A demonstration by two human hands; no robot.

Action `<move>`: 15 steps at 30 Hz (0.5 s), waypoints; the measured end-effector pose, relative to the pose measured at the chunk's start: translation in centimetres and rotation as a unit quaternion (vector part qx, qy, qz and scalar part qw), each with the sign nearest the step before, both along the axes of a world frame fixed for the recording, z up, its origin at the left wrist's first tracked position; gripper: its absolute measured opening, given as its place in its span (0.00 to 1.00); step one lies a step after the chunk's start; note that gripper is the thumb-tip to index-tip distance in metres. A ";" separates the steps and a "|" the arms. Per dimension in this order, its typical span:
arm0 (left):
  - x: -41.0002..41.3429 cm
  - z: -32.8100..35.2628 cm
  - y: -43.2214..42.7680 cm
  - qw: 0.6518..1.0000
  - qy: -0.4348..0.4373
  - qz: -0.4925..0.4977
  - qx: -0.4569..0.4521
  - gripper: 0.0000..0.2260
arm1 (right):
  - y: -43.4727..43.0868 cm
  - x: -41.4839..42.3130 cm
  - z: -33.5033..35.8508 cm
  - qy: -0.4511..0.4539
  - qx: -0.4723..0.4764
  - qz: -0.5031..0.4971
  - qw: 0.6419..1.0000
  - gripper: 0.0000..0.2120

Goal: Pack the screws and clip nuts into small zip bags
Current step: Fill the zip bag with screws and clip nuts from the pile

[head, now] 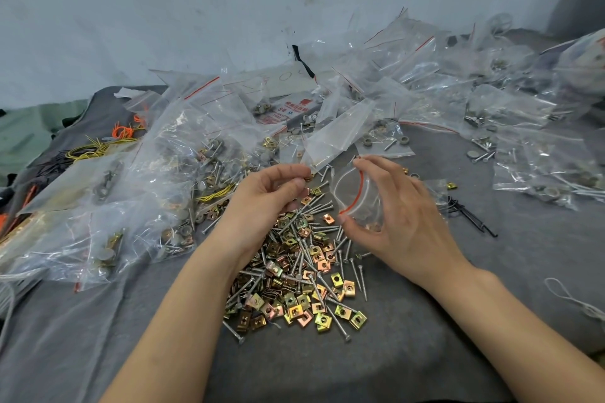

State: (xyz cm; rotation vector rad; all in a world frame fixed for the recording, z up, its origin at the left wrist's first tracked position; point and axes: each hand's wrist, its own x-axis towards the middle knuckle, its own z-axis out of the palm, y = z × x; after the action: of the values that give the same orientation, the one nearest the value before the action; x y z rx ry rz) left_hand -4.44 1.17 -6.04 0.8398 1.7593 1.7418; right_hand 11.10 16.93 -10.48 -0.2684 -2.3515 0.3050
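At the far left, a heap of filled bags (108,206) sprawls over the grey cloth (360,363), with loops of yellow wire (88,149) and orange wire (122,131) lying behind it. The left forearm comes up from the bottom edge on a slant towards the middle. The left hand (271,196) hangs palm down over the far end of the loose pile. Its fingers are curled under and the thumb is drawn in against the forefinger. A glint of gold shows at the fingertips, but whether the hand has hold of anything cannot be told. Beneath and in front of it lie the clip nuts (322,321), brass-coloured squares mixed through with long silver screws (338,323), heaped on the cloth between the two forearms. Just right of the pile's far end, the small zip bag (358,199) is held clear of the cloth with its mouth facing the left hand. Its red strip (360,186) is bowed into an open curve. The right hand (406,219) grips the bag with the forefinger at the top of the mouth and the thumb at the bottom. The other fingers curve behind the plastic, and the wrist is bent inward. Beyond that hand lie some black ties (471,216). Further right is another spread of clear bags (523,108), and a pale wire loop (569,296) lies near the edge.
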 end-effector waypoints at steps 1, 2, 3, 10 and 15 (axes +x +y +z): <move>0.0 0.0 0.0 1.000 0.002 -0.001 0.000 0.10 | 0.0 0.0 0.0 0.001 0.000 0.000 1.000 0.34; 0.0 0.0 0.0 1.000 0.003 -0.002 0.001 0.10 | 0.0 0.0 0.0 0.002 0.000 0.000 1.000 0.34; 0.0 0.0 0.1 1.000 0.002 -0.004 0.004 0.11 | 0.0 -0.1 0.0 0.002 0.000 0.000 1.000 0.34; 0.2 0.2 0.2 1.000 0.003 -0.008 0.007 0.12 | 0.0 0.0 0.0 -0.002 -0.002 0.002 1.000 0.34; 0.2 0.2 0.2 1.000 0.010 0.009 -0.002 0.07 | -0.1 0.1 0.2 -0.006 -0.005 0.004 1.000 0.34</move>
State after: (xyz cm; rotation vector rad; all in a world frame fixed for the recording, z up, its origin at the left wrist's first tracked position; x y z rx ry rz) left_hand -4.25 1.40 -5.87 0.8449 1.7886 1.7466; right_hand 11.16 16.88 -10.32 -0.2669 -2.3637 0.3198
